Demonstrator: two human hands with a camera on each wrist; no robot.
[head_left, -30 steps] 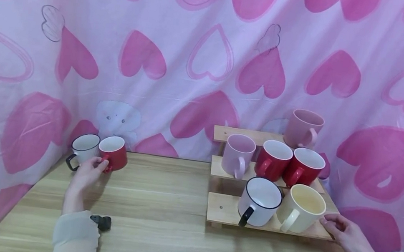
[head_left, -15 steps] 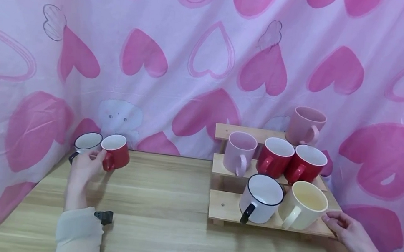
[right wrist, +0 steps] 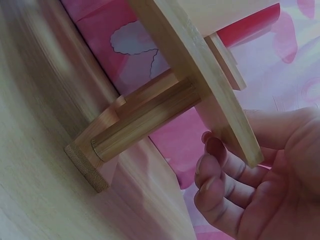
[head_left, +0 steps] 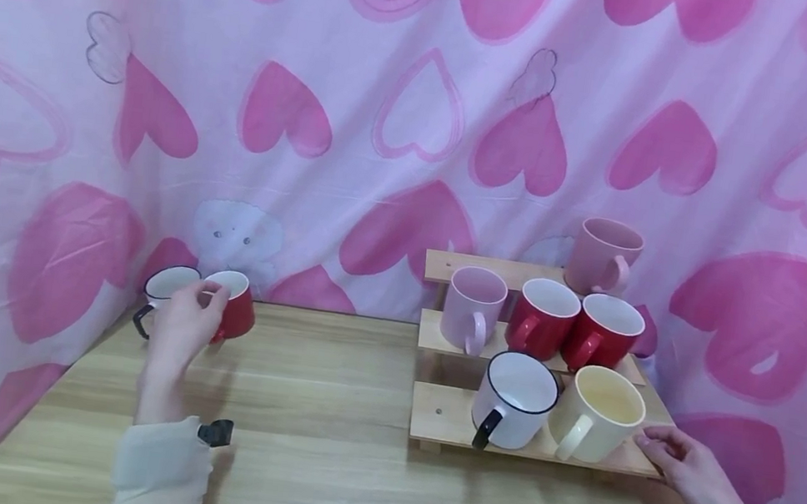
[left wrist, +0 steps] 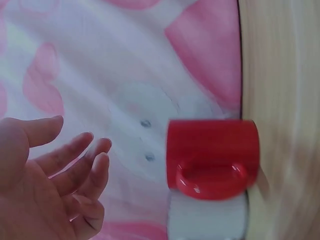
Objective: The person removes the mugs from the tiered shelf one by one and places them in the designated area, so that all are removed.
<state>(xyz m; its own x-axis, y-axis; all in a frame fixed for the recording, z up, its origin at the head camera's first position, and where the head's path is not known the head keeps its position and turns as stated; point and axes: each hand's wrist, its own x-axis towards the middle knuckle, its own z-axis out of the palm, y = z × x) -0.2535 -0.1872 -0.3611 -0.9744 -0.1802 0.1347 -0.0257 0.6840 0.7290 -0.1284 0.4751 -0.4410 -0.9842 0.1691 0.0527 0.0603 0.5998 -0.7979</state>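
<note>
At the back left, my left hand is raised in front of a red mug and a white mug with a black rim. The left wrist view shows its fingers loosely spread, apart from the red mug, whose handle faces the camera. My right hand grips the right end of the lowest board of a wooden tiered shelf. In the right wrist view the thumb lies over the board and the fingers curl beneath it. Nearest to that hand stands a cream mug.
On the lowest tier stands a white mug with a black handle. The middle tier carries a lilac mug and two red mugs, one beside the other. A pink mug is on top. Heart-patterned cloth hangs behind the table.
My left hand has let go of the red mug's handle and risen slightly up and to the right. The right hand keeps its place at the shelf's end.
</note>
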